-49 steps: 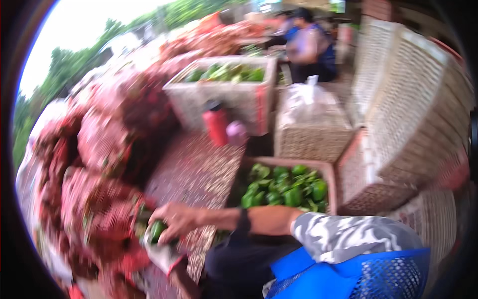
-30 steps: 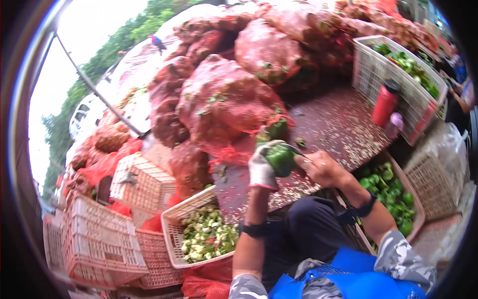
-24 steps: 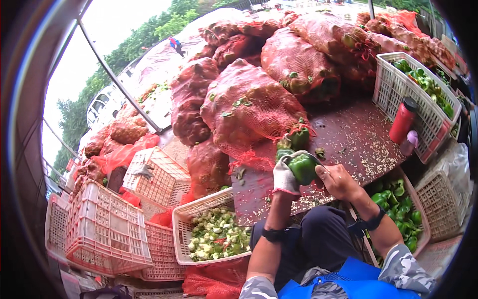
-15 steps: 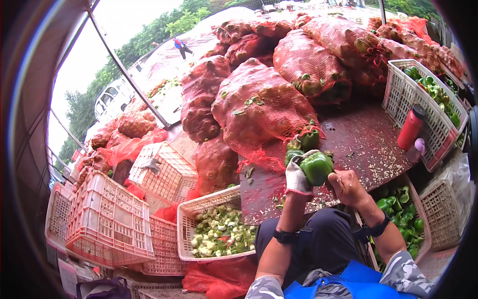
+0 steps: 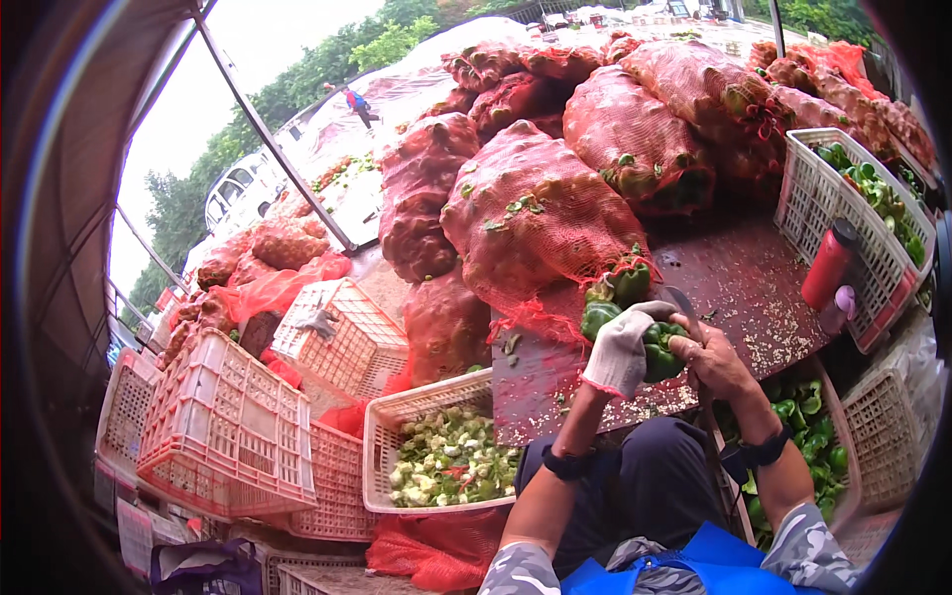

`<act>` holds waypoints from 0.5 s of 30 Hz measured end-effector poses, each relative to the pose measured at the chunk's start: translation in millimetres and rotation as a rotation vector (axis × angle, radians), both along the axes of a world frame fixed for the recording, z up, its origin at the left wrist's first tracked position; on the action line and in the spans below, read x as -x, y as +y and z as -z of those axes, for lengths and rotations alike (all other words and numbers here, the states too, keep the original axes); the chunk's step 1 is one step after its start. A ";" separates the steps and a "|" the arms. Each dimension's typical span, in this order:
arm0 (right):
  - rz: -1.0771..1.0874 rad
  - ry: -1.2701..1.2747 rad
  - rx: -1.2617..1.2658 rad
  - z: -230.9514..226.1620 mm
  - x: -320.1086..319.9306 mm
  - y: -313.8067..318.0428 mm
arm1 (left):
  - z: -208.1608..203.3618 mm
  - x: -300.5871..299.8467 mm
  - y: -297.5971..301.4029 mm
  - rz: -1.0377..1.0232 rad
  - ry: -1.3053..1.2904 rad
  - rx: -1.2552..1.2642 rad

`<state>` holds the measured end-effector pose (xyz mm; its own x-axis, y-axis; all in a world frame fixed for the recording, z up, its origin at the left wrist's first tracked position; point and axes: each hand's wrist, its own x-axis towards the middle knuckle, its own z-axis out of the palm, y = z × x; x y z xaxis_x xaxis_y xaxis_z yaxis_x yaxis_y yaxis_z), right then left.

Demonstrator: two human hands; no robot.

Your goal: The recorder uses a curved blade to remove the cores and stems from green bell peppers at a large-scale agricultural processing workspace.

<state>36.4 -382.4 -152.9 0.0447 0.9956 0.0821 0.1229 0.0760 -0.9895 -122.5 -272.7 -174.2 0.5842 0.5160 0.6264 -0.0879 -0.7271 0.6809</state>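
Note:
My left hand [image 5: 617, 352], in a whitish work glove, is closed round a green bell pepper [image 5: 661, 359] above my knees. Bare and closed, my right hand [image 5: 716, 362] holds what looks like a knife, its grey blade [image 5: 682, 300] rising past the thumb. The right thumb and fingertips press against the pepper's side. Just beyond the glove, more green peppers [image 5: 629, 285] spill from the mouth of a large red mesh sack [image 5: 540, 213]. The sack lies on a dark red board [image 5: 739, 273] strewn with pale seeds.
Left of my knees stands a white crate [image 5: 380, 456] of pale pepper cores. Green peppers fill a crate [image 5: 815, 436] at my right. A red flask [image 5: 831, 263] stands beside another pepper crate [image 5: 793, 203]. Stacked pinkish crates [image 5: 226, 426] are at left; a person [image 5: 359, 107] is far off.
The pepper has turned and come slightly nearer my right hand, which now meets it with the blade showing. The glove covers more of it. The whole view has shifted a little.

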 end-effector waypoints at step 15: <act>0.247 -0.418 -0.367 11.4 0.3 -22.5 | 14.0 -48.1 -44.7 -0.388 -0.087 0.172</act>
